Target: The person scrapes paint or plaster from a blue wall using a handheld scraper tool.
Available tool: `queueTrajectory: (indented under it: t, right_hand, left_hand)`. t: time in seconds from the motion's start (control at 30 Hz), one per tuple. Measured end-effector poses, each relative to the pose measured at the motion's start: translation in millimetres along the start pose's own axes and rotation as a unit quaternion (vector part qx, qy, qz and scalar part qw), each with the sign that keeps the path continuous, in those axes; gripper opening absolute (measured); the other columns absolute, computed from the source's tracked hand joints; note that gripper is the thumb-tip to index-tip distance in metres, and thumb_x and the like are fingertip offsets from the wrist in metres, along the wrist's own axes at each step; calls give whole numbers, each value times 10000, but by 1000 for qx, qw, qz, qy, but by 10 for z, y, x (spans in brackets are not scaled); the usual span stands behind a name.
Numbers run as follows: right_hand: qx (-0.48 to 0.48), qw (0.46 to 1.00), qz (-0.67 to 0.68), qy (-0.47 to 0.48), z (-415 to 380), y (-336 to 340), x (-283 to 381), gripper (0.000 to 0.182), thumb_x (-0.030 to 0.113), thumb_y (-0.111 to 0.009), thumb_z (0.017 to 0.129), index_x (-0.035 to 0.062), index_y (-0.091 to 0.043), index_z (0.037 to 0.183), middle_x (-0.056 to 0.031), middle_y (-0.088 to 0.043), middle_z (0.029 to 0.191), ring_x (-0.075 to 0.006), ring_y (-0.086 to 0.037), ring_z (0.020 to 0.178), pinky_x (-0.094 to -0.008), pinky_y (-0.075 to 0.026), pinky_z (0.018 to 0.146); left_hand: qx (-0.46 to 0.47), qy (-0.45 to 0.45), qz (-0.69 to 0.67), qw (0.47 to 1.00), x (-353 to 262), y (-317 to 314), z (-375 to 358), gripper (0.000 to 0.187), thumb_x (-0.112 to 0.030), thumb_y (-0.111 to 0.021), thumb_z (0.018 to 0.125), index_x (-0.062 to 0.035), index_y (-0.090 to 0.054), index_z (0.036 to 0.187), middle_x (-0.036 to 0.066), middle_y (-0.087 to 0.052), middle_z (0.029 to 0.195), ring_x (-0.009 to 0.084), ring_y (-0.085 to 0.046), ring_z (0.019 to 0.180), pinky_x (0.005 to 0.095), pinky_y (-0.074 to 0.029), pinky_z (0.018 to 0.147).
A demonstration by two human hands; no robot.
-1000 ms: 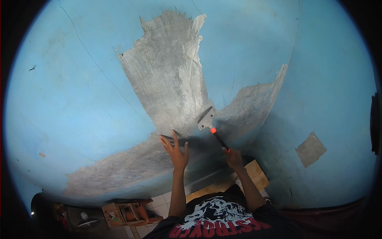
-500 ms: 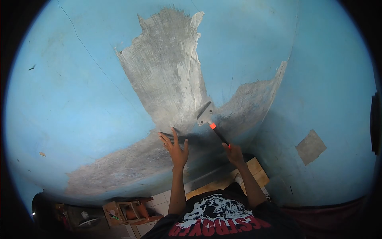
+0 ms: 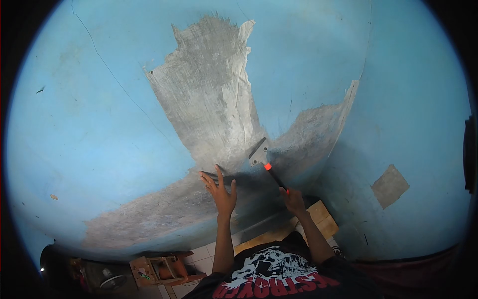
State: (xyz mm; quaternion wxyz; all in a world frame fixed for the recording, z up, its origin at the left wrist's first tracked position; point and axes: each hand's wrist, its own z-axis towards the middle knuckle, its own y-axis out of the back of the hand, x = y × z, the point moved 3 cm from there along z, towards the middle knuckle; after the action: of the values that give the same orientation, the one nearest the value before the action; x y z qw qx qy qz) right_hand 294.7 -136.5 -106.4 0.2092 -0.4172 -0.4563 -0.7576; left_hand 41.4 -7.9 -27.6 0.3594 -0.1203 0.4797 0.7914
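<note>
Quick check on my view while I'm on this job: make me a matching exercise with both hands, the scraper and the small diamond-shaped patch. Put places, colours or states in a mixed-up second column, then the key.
Things
1. Left hand
2. Right hand
3. Scraper
4. Diamond-shaped patch

Places, colours or states
A. Grey, surrounded by blue paint
B. Fingers spread, holding no tool
C. Black handle with an orange-red collar
D. Closed around a handle

Right pairs: 1-B, 2-D, 3-C, 4-A
</note>
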Motion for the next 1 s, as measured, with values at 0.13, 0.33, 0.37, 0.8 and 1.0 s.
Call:
queueTrajectory:
  t: [0.13,0.33,0.37,0.8,1.0]
  right_hand:
    - [9,1000,8,-18,165,150,261,550,519,-573,1019,-9,-638,880,-241,-601,690,-475,-634,717,-483,-456,583]
    - [3,1000,5,-19,42,161,104,572,529,-571,1017,-18,-627,860,-235,-586,665,-462,-615,666,-480,-450,581]
    - [-6,1000,-2,-3,33,169,107,578,530,-571,1017,-22,-621,850,-237,-581,661,-458,-613,657,-480,-449,581]
    - [5,1000,19,-4,153,347,473,536,468,-563,1041,-45,-625,899,-225,-533,628,-362,-555,545,-437,-425,552]
    - [7,1000,-14,-11,66,315,291,543,470,-555,1043,-44,-620,882,-225,-530,621,-375,-558,551,-441,-427,553]
  left_hand:
    - [8,12,-2,1000,-43,12,-7,870,-295,-716,953,-261,-200,1653,292,144,1672,558,79,1524,738,-149,1146]
    - [13,13,-4,1000,-10,8,-6,876,-291,-721,949,-262,-200,1653,290,155,1671,562,78,1522,739,-149,1146]
    - [12,14,-3,1000,-5,11,4,876,-291,-721,949,-262,-200,1653,290,155,1671,562,78,1522,739,-149,1146]
    - [4,9,9,1000,-42,9,10,840,-305,-692,962,-244,-213,1650,322,110,1664,586,48,1514,740,-173,1143]
    - [8,10,12,1000,-45,13,-11,846,-297,-698,957,-240,-214,1649,325,109,1664,581,51,1516,735,-173,1145]
